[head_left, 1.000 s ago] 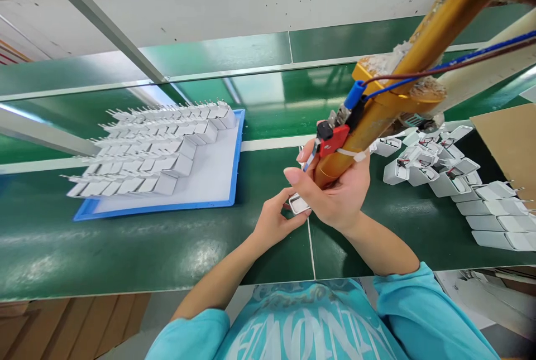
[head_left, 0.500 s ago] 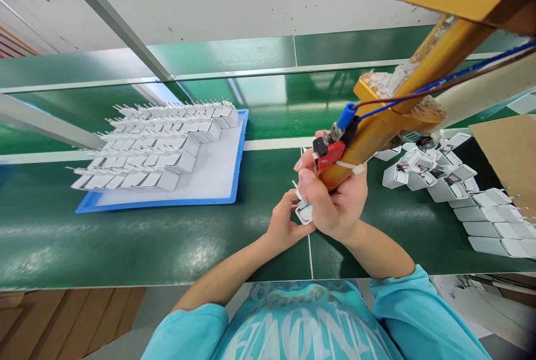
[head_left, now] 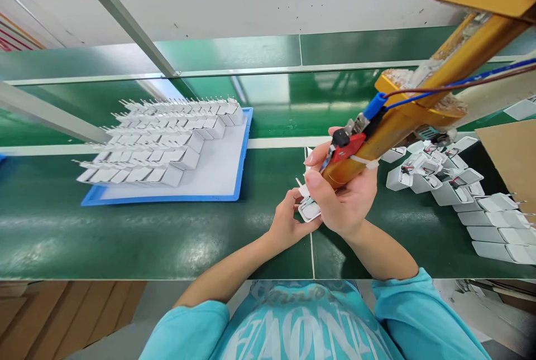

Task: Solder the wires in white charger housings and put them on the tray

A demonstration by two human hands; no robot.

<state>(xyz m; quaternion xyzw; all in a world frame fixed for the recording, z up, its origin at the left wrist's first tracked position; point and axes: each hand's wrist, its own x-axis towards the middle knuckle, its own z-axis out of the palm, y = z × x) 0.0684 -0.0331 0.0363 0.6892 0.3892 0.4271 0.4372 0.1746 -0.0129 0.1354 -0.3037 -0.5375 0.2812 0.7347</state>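
My left hand (head_left: 290,221) is closed around a small white plastic housing (head_left: 310,211), its open end facing me. A thin pin or wire sticks up beside the housing. My right hand (head_left: 347,204) is wrapped around the lower end of a yellow tubular hand tool (head_left: 377,145), just above and to the right of the housing. A red switch (head_left: 349,147) with a blue-sleeved terminal sits on the tool, near my right fingers. The tool's tip is hidden behind my right hand, so I cannot tell whether it touches the housing.
On the left, rows of white housings (head_left: 142,156) with upright pins stand on a blue-edged tray (head_left: 218,181). Loose white housings (head_left: 435,173) and a stacked row (head_left: 498,231) lie at right beside cardboard (head_left: 511,145). Blue and brown wires trail from the tool. A slanted metal post (head_left: 125,19) stands at left.
My right hand and the tool have shifted slightly right. More of the housing's open end shows in my left hand. The whole view has also shifted a little.
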